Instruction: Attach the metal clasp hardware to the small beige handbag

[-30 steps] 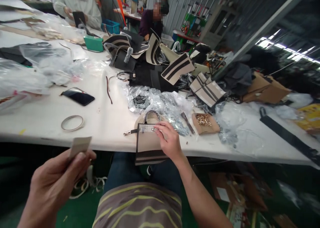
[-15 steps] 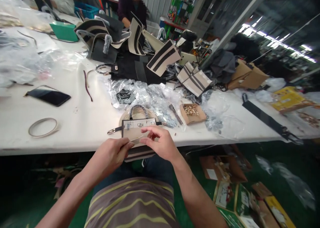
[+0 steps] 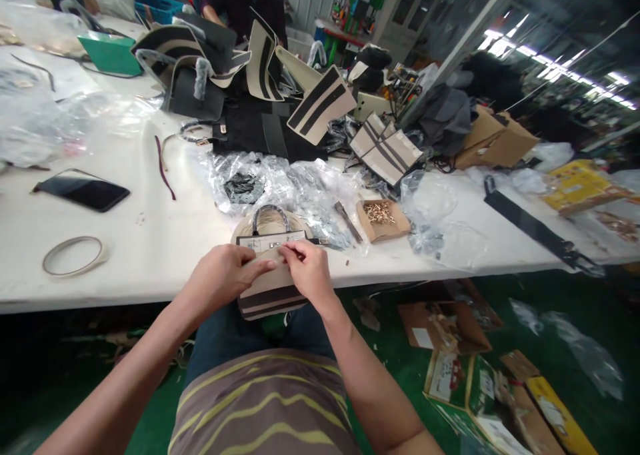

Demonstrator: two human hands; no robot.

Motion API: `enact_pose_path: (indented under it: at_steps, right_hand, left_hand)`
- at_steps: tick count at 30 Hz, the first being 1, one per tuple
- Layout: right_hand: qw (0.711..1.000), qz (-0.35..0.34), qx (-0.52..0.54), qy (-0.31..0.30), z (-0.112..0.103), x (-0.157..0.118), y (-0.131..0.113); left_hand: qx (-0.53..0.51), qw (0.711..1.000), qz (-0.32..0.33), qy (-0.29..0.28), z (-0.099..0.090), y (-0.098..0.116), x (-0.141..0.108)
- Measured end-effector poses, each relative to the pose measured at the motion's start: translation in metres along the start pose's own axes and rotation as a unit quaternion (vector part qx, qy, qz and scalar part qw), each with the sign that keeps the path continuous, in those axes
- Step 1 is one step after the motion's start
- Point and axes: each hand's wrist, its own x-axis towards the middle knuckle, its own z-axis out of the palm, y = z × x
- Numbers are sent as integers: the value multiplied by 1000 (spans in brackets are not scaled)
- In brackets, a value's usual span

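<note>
A small beige handbag (image 3: 273, 283) with dark stripes leans at the table's front edge, over my lap. Its handle (image 3: 270, 210) is wrapped and stands up at the back. Both hands meet over the upper front of the bag. My left hand (image 3: 227, 268) has its fingers curled and its thumb stretched toward the right. The fingertips of my right hand (image 3: 309, 270) are pinched together near the bag's metal clasp. What lies between the fingers is too small and hidden to make out. A round tan thing (image 3: 240, 227) lies behind the bag.
Right of the bag are a dark narrow tool (image 3: 349, 222) and a cardboard box (image 3: 393, 232) of small brass-coloured fasteners. A phone (image 3: 83, 192) and a roll of tape (image 3: 71, 272) lie left. Striped panels (image 3: 323, 105) and plastic wrap (image 3: 295, 182) fill the back. A person (image 3: 245, 2) works opposite.
My hands have come together over the bag; the right fingers have closed into a pinch. The thin pale strip at my left fingertips is no longer plainly visible. The view has shifted slightly.
</note>
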Motion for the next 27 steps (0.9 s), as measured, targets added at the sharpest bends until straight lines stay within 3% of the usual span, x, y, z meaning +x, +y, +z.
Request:
enact_pose_path:
  at_steps: [2,6,9,12,15,20,27]
  right_hand:
    - [997,-75,-11,-2,-3,-4,-2]
    - [973,-209,-93,-31,-20,-17,-11]
    - [959,-237,-149,-44,-32,-21,-17]
    - [955,-241,-172,-22,-37,-20,-22]
    - [964,-218,-152,-2,-35,-21,-26]
    - [994,-71,-84,-12,-18,-24,-22]
    - [996,8,-90,10,9,2,2]
  left_hand:
    - [-41,998,29,-33,0,-4,1]
    - [-156,984,77,-27,12,-12,-6]
    - [-175,974,141,-21,16,-9,-12]
    - [-142,977,152,-36,15,-4,-20]
    - [-126,982,136,-24,17,-5,-29]
    - [-39,992,96,70,22,-14,-34]
    - [43,997,20,53,-1,-5,7]
